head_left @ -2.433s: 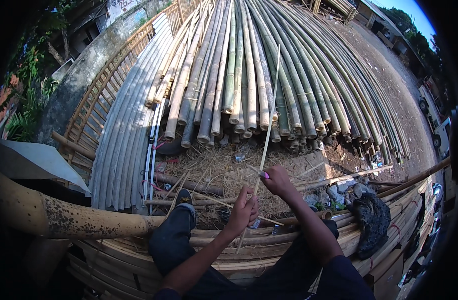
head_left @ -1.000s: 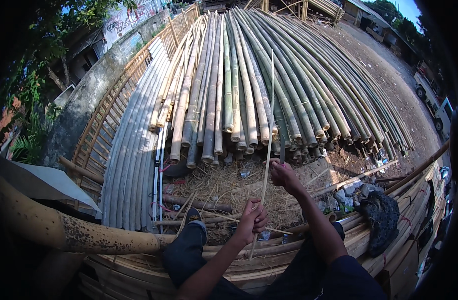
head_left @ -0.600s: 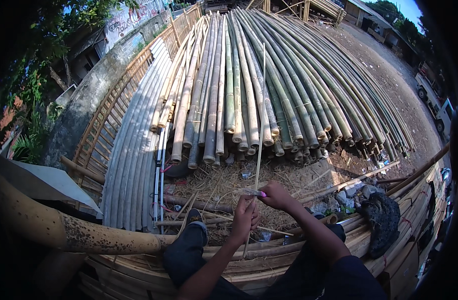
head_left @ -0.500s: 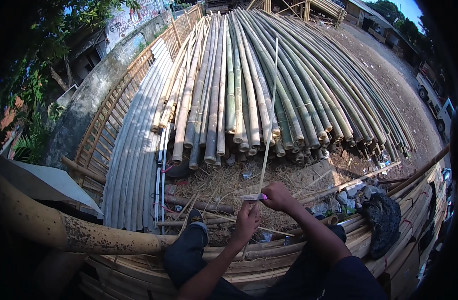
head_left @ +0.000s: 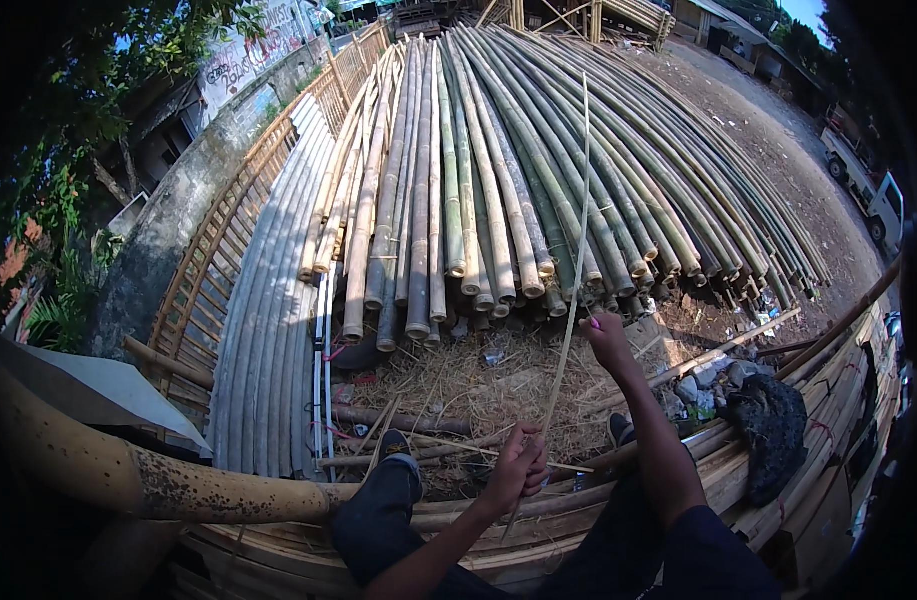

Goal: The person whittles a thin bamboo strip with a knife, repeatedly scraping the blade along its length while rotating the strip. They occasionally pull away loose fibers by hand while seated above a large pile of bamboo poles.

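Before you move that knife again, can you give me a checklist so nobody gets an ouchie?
1. Left hand closed around the bamboo strip: ok.
2. Right hand gripping the knife: ok, its pink handle shows at the fist.
3. Space between the two hands: ok, the right is well above the left along the strip.
4. Sharp edge turned away from the left hand: cannot tell, the blade hardly shows.
5. Strip in one piece: ok, no break shows.
6. Legs apart: ok, the strip's bottom end shows between them.
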Available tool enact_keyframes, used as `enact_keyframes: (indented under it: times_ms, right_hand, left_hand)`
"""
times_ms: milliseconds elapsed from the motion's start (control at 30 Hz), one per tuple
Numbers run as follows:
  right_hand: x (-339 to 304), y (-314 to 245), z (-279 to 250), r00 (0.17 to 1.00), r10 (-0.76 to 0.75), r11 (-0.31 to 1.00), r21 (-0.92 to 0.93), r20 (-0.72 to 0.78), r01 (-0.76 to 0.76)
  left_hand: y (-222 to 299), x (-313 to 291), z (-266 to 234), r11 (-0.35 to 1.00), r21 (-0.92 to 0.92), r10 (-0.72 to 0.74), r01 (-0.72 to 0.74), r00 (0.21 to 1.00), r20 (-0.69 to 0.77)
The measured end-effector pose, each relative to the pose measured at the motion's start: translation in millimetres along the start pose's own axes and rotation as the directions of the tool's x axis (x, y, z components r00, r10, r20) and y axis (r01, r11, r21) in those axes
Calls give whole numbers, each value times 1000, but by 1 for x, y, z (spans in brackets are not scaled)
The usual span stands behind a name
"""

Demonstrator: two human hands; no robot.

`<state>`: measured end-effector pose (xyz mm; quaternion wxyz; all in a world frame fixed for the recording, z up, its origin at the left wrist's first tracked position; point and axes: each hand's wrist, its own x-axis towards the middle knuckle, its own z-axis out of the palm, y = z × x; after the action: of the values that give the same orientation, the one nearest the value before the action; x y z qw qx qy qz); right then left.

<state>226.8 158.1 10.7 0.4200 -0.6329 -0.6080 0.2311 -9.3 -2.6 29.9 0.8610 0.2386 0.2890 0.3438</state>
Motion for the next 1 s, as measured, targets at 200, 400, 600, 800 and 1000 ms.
enact_keyframes:
  times_ms: [200, 400, 600, 800, 1000]
  right_hand:
    - [-39, -41, 44, 707, -428, 854, -4, 563, 520]
    - [-52, -46, 52, 655, -428, 819, -40, 623, 573]
    - [-4, -6, 16, 977, -90, 980, -158, 192, 122]
    - [-23, -31, 29, 835, -262, 928, -112, 483, 356]
    - [-49, -38, 50, 652, -351, 819, -117, 672, 562]
  left_hand:
    - [16, 16, -21, 992, -50, 107, -113, 988, -107]
    - [14, 10, -18, 992, -35, 112, -119, 982, -151]
    - [-2, -2, -3, 997, -76, 21, -23, 999, -33]
    - [9, 9, -16, 986, -170, -7, 0, 999, -43]
    - [8, 14, -23, 994, -93, 51, -63, 990, -128]
